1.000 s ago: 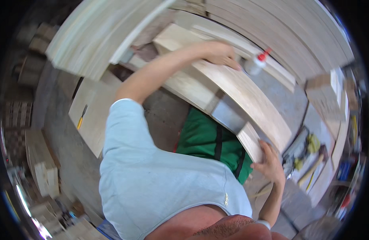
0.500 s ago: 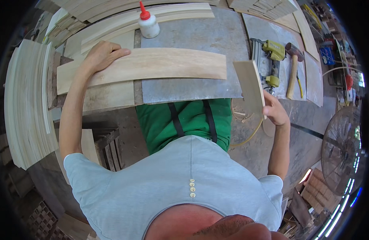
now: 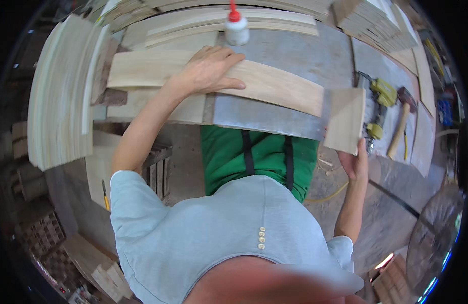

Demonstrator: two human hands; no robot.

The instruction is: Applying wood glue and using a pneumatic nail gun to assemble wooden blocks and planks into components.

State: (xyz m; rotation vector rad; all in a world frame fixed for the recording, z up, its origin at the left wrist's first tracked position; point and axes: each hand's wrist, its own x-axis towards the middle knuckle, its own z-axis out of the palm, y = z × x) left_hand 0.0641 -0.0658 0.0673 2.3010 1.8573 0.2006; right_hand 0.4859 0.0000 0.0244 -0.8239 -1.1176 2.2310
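Left hand (image 3: 209, 70) lies fingers spread on long plank (image 3: 274, 86); right hand (image 3: 356, 161) grips short board (image 3: 345, 119).

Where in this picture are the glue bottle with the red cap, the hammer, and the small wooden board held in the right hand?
glue bottle (image 3: 237, 29), head view, on its white body.
hammer (image 3: 399, 129), head view, on its wooden handle.
small wooden board (image 3: 345, 119), head view, on its flat face.
right hand (image 3: 356, 163), head view, on the palm below the board.

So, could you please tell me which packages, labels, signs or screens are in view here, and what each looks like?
Glue bottle: on the bench's far side, just beyond the left hand; a squat white bottle with a red nozzle cap.
No sign, screen or legible label shows anywhere else.
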